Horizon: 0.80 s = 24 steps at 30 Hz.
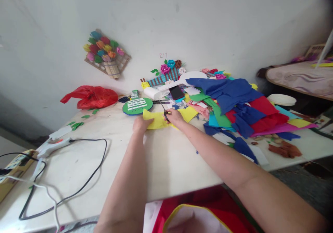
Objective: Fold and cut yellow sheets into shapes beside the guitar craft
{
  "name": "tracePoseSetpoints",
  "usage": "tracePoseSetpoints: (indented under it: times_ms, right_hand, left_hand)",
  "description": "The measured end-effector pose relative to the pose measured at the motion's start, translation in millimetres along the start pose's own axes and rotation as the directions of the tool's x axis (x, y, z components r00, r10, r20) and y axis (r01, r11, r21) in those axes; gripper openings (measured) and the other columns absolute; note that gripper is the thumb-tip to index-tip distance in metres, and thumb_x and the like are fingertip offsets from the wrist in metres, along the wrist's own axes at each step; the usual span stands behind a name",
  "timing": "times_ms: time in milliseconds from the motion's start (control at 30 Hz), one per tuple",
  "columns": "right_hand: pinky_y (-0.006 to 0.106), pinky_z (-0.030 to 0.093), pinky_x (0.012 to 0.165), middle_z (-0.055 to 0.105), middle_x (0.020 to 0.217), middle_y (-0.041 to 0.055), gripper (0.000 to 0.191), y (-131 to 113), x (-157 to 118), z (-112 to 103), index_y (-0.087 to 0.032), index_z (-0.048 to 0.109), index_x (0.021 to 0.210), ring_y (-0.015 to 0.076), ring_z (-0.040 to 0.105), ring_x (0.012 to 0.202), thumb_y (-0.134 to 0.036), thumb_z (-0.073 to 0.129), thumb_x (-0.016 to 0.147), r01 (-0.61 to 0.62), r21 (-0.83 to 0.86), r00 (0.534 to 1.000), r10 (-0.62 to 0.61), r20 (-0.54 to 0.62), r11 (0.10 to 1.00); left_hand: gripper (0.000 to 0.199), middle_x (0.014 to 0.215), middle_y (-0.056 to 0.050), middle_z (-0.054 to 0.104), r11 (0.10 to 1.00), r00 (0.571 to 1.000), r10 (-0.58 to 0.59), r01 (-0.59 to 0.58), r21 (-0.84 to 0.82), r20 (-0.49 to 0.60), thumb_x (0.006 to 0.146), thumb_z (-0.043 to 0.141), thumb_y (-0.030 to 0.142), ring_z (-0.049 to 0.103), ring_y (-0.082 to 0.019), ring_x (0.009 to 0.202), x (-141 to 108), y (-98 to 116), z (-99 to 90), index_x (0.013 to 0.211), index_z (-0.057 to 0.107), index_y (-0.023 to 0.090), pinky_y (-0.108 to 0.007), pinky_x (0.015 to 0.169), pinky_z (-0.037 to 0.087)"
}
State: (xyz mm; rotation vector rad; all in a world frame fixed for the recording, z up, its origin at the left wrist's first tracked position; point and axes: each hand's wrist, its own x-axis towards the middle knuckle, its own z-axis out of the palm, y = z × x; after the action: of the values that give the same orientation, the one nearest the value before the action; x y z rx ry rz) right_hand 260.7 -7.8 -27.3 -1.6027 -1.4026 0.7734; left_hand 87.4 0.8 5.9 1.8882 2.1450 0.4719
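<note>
A strip of yellow paper lies across the middle of the table between my hands. My left hand is closed on its left end, thumb over the paper. My right hand is wrapped round the dark handles of a pair of scissors, whose thin blades point up and away, over the paper's far edge. The right part of the yellow paper shows beyond my right hand. Just behind the paper sits a green guitar-shaped piece with white strips.
Blue cloth-like sheets and coloured paper pile up at the right. A phone lies behind my right hand. A red plastic bag is back left; a glue gun with a looping black cable lies left, beside a power strip.
</note>
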Motion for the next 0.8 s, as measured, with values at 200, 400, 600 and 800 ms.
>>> tracePoseSetpoints:
  times_ms: [200, 400, 600, 800]
  right_hand:
    - [0.019, 0.049, 0.054, 0.069, 0.076, -0.0023, 0.028, 3.3, 1.5, 3.6, -0.024, 0.060, 0.101, 0.0076, 0.062, 0.051, -0.037, 0.058, 0.077, 0.012, 0.009, 1.000, -0.012, -0.015, 1.000]
    - [0.020, 0.050, 0.054, 0.069, 0.075, -0.0039, 0.028, 6.7, 2.7, 3.0, -0.025, 0.059, 0.102, 0.0078, 0.061, 0.048, -0.039, 0.056, 0.077, 0.025, 0.004, 1.000, -0.025, -0.009, 1.000]
    - [0.021, 0.050, 0.058, 0.070, 0.082, -0.0040, 0.025, 1.6, -3.7, 0.8, -0.027, 0.061, 0.098, 0.0090, 0.063, 0.055, -0.037, 0.057, 0.076, 0.022, -0.025, 0.999, -0.023, -0.039, 0.999]
    - [0.022, 0.051, 0.061, 0.070, 0.084, -0.0037, 0.028, -0.2, -5.9, 0.9, -0.028, 0.061, 0.102, 0.0097, 0.064, 0.056, -0.037, 0.056, 0.076, 0.023, -0.038, 0.998, -0.026, -0.056, 0.999]
  left_hand:
    - [0.049, 0.105, -0.012, 0.064, 0.996, 0.999, -0.036, 0.038, -0.085, 0.019, 0.061, 0.063, 0.050, 0.059, -0.027, 0.097, -2.8, -4.6, -3.0, 0.098, 0.063, 0.019, -0.030, 0.074, 0.045]
    - [0.041, 0.099, -0.012, 0.065, 0.999, 0.999, -0.024, 0.025, -0.028, 0.037, 0.064, 0.060, 0.051, 0.060, -0.026, 0.092, 4.4, -9.8, 0.6, 0.088, 0.065, 0.017, -0.029, 0.072, 0.045]
    - [0.035, 0.102, -0.012, 0.065, 0.992, 0.995, 0.100, -0.101, -0.081, -0.017, 0.072, 0.058, 0.036, 0.059, -0.024, 0.096, 2.6, -3.8, 1.1, 0.099, 0.062, 0.014, -0.029, 0.077, 0.043]
    - [0.035, 0.102, -0.011, 0.065, 0.985, 0.996, 0.084, -0.082, -0.151, 0.008, 0.073, 0.058, 0.029, 0.061, -0.022, 0.091, 3.9, -2.8, 5.6, 0.106, 0.059, 0.015, -0.027, 0.073, 0.045]
